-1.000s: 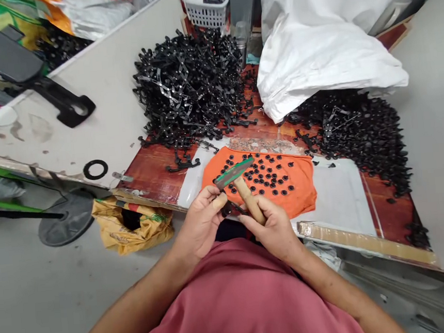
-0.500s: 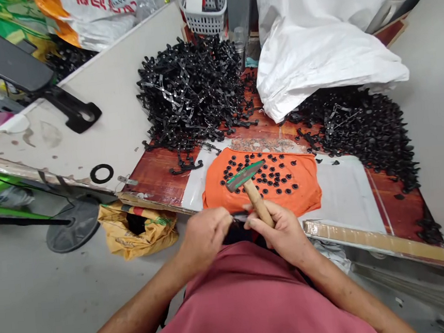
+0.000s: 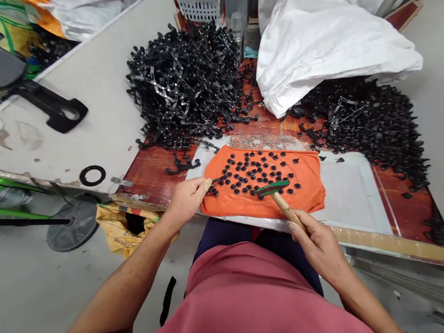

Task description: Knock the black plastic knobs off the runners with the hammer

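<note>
Orange cloth (image 3: 249, 209), soft and creased, lies on the worktop (image 3: 148, 175) beneath scattered round black studs (image 3: 290, 191). The left hand (image 3: 189, 199) pinches a small black part (image 3: 213, 187), located at its 2 o'clock. The right hand (image 3: 316, 235) grips a hammer (image 3: 273, 188) by its cylindrical wooden handle (image 3: 288, 211); the green-edged metal head lies at that hand's 11 o'clock, over the cloth. Red lettering on the plastic bag (image 3: 88, 16), at the view's 11 o'clock, is cut off and unreadable.

hammer head (image 3: 273, 188) green, handle (image 3: 288, 211) pale tan; cloth (image 3: 311, 182) plain orange; studs (image 3: 290, 191) black; tabletop (image 3: 144, 170) streaked red-brown.
</note>
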Motion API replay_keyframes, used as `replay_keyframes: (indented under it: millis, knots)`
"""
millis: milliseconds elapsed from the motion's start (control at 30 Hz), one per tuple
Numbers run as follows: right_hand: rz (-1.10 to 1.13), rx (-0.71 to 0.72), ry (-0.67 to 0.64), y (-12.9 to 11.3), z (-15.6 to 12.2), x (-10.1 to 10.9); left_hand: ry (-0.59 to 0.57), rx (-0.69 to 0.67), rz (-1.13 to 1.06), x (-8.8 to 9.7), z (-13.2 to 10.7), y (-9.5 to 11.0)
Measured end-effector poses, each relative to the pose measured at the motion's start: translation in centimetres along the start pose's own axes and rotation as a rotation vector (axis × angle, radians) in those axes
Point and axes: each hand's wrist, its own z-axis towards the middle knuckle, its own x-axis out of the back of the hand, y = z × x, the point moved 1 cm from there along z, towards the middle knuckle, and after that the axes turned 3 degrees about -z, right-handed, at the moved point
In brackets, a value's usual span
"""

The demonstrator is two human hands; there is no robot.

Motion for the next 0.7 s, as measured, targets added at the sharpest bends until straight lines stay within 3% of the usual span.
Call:
replay_keyframes:
  millis: [267, 467, 700]
  knots:
    - [-0.045, 0.022, 0.015, -0.9, 0.0, 0.2, 0.018, 0.017, 0.205, 0.1, 0.2, 0.5]
    - [-0.165, 0.055, 0.008, -1.7, 0.7, 0.5, -0.021, 0.007, 0.186, 0.6, 0.4, 0.1]
    - [-0.295, 0.238, -0.009, -4.5, 4.1, -0.2, -0.069, 0.031, 0.091, 1.2, 0.6, -0.3]
